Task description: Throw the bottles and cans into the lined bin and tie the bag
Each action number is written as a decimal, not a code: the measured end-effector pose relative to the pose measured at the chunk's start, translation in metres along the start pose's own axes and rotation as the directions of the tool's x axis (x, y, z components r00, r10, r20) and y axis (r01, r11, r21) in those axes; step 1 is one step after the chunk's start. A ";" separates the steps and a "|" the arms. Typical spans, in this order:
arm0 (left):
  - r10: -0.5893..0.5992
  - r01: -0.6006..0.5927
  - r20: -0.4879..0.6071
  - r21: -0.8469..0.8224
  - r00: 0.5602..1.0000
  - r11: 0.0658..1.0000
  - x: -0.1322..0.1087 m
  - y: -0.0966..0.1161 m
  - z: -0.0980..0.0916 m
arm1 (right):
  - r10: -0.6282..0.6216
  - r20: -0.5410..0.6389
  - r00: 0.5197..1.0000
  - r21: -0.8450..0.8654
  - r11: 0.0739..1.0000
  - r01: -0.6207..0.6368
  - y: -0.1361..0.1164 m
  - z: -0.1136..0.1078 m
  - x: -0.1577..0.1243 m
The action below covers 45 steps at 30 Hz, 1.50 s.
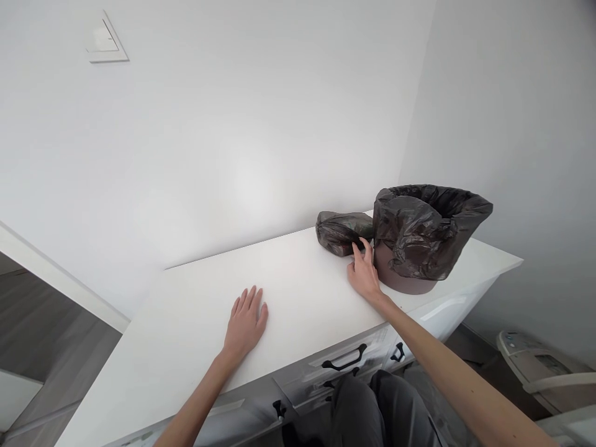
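Note:
My left hand lies flat, palm down, on the white dresser top, its fingers stretched out and holding nothing. Further right, my right hand reaches to a filled dark plastic bag gathered at its left end. The fingers of that hand are apart, and their tips touch the near side of the bag; no grip on it shows. Right beside this hand stands a brown bin, with a black bin liner folded over its rim and gaping at the top. The bin's inside is mostly hidden.
A white wall runs behind the dresser, with a light switch at upper left. Drawers with black handles face me, close to my knees. A pale appliance stands on the floor at right.

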<state>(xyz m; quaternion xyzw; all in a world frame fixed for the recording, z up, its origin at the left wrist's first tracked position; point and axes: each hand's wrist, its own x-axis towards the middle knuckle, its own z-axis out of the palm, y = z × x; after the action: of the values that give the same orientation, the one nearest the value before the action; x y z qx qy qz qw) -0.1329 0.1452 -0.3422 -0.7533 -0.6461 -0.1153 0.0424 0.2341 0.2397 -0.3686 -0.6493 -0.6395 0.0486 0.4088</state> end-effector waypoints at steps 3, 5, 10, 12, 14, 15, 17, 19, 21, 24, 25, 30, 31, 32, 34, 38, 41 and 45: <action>0.008 -0.008 -0.007 0.000 1.000 1.000 0.000 0.002 -0.002 | 0.008 0.021 1.000 -0.014 1.000 -0.007 -0.003 0.002 0.004; 0.016 -0.016 -0.015 0.002 1.000 1.000 -0.001 0.003 -0.004 | 0.014 0.031 0.999 -0.028 1.000 -0.013 -0.006 0.002 0.006; 0.012 -0.012 -0.019 0.017 1.000 1.000 -0.002 0.005 -0.005 | -0.021 0.046 0.999 -0.006 1.000 0.021 -0.003 0.003 0.006; 0.008 -0.007 -0.024 0.020 1.000 1.000 -0.002 0.005 -0.004 | -0.053 0.063 0.997 0.026 0.998 0.051 0.002 0.006 0.005; 0.005 -0.004 -0.028 0.019 1.000 1.000 -0.002 0.004 -0.002 | -0.088 0.088 0.992 0.056 0.995 0.083 0.006 0.011 0.004; 0.003 -0.003 -0.029 0.017 1.000 1.000 -0.002 0.004 -0.001 | -0.108 0.100 0.989 0.072 0.992 0.101 0.008 0.013 0.002; 0.002 -0.002 -0.027 0.012 1.000 1.000 -0.002 0.003 0.001 | -0.147 0.122 0.982 0.112 0.985 0.133 0.007 0.017 -0.002; 0.007 -0.007 -0.030 0.006 1.000 1.000 -0.002 0.002 0.001 | -0.172 0.135 0.976 0.156 0.976 0.151 0.003 0.020 -0.008; 0.014 -0.014 -0.039 0.003 0.999 1.000 -0.002 0.001 0.002 | -0.178 0.143 0.974 0.186 0.971 0.151 -0.004 0.021 -0.017; 0.013 -0.013 -0.047 0.002 0.999 1.000 -0.001 0.001 0.002 | -0.190 0.158 0.969 0.236 0.960 0.150 -0.021 0.022 -0.032; 0.012 -0.012 -0.047 0.002 0.999 1.000 -0.001 0.001 0.002 | -0.202 0.162 0.966 0.267 0.951 0.154 -0.029 0.023 -0.037; 0.021 -0.020 -0.050 0.004 0.999 1.000 -0.001 0.001 0.002 | -0.300 0.224 0.927 0.467 0.868 0.168 -0.077 0.023 -0.066; 0.023 -0.022 -0.051 0.007 0.998 1.000 -0.001 0.001 0.002 | -0.321 0.245 0.915 0.497 0.852 0.167 -0.089 0.021 -0.074; 0.024 -0.024 -0.051 0.009 0.998 1.000 -0.001 0.001 0.002 | -0.347 0.262 0.901 0.522 0.836 0.170 -0.099 0.016 -0.082; 0.025 -0.024 -0.049 0.014 0.999 1.000 -0.001 0.000 0.003 | -0.421 0.273 0.865 0.570 0.795 0.206 -0.118 0.000 -0.101; 0.017 -0.016 -0.039 0.017 0.999 1.000 0.000 -0.001 0.005 | -0.549 0.156 0.821 0.606 0.709 0.360 -0.126 -0.052 -0.128; 0.007 -0.007 -0.033 0.012 0.999 1.000 0.001 0.000 0.006 | -0.477 -0.035 0.878 0.466 0.770 0.437 -0.101 -0.083 -0.125; 0.000 0.000 -0.036 0.021 0.999 1.000 0.001 0.005 0.001 | -0.295 -0.153 0.943 0.190 0.928 0.321 -0.047 -0.084 -0.100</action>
<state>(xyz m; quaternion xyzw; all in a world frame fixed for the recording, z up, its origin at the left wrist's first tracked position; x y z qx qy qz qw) -0.1279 0.1454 -0.3422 -0.7506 -0.6464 -0.1221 0.0622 0.2281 0.1065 -0.3313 -0.4950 -0.6987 0.0121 0.5165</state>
